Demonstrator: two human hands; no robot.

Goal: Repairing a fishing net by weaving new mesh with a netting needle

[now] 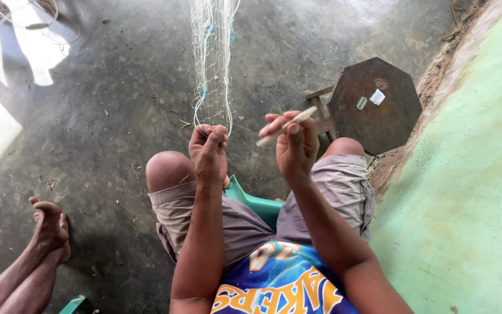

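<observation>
left hand (208, 152) pinches net (212, 64), right hand (295, 148) grips needle (286, 126) over concrete floor (106, 116).

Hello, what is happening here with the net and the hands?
A seated person works on a pale fishing net that hangs down in front of their knees. The left hand pinches the net's lower end. The right hand holds a slim, pale netting needle beside it. An octagonal wooden stool stands at the right, and another person's feet rest on the concrete floor at the left.
</observation>
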